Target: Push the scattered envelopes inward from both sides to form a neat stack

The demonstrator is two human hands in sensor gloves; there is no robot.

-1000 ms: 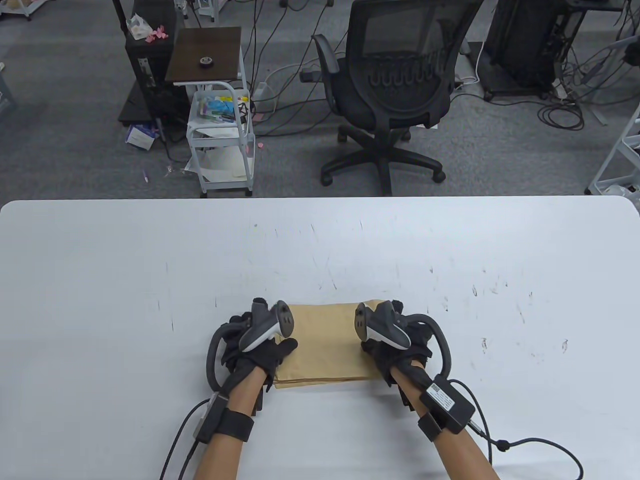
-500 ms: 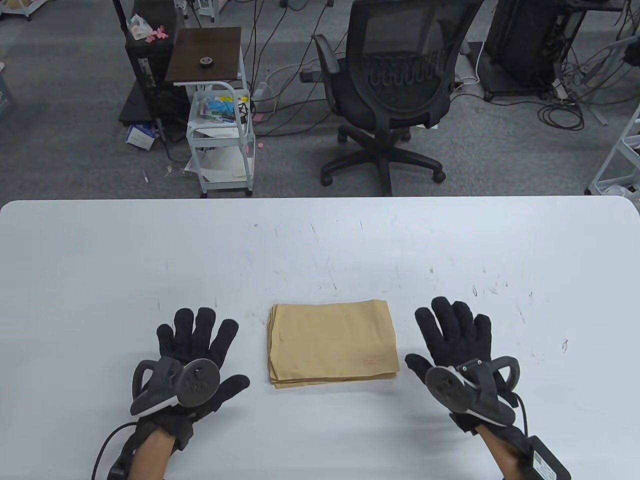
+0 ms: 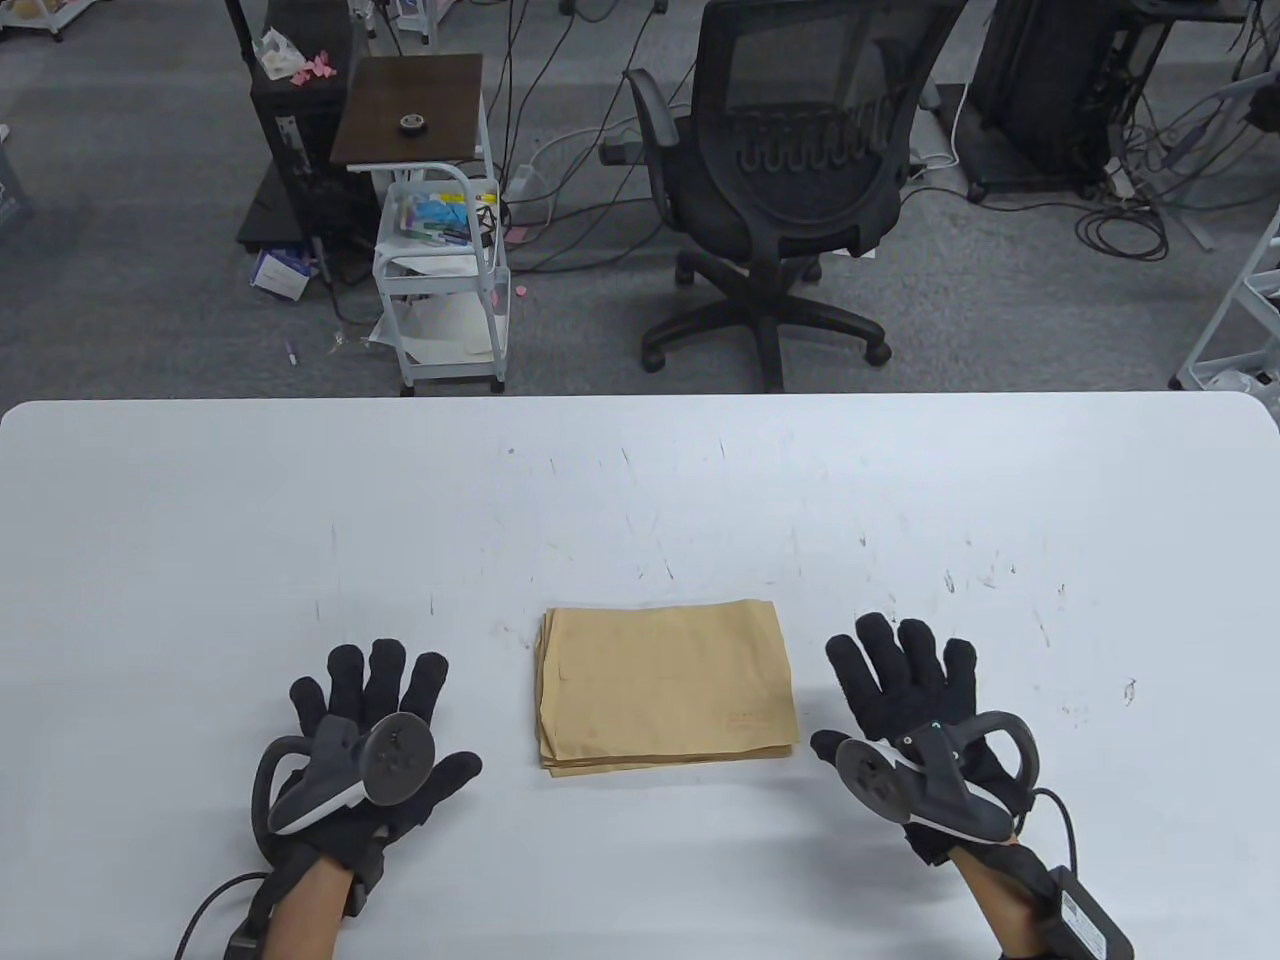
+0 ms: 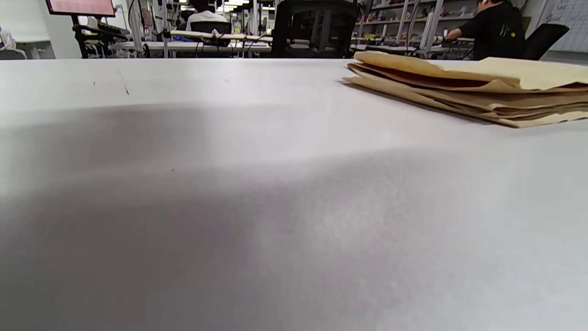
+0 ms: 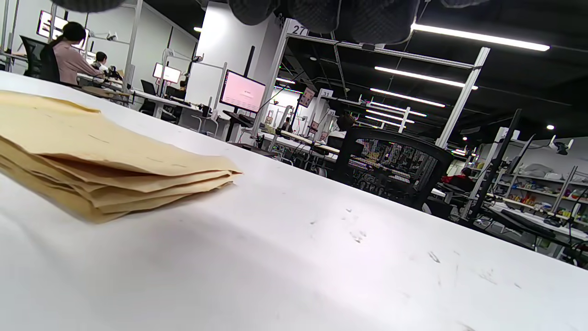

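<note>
The stack of brown envelopes [image 3: 668,688] lay on the near middle of the white table [image 3: 200,520], edges roughly aligned. The left hand [image 3: 370,735] rested to its left and the right hand [image 3: 915,715] to its right, both apart from the stack, fingers spread wide and holding nothing.

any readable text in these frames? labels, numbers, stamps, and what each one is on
"27": sign high on the white pillar, right wrist view.
"31": hanging sign farther back, small, likely but not certain.
Red stamp on the top envelope of the envelope stack: too faint to read.
White label on the box at the right wrist: too small to read.
Pink monitor screens: blurred, unreadable.
</note>
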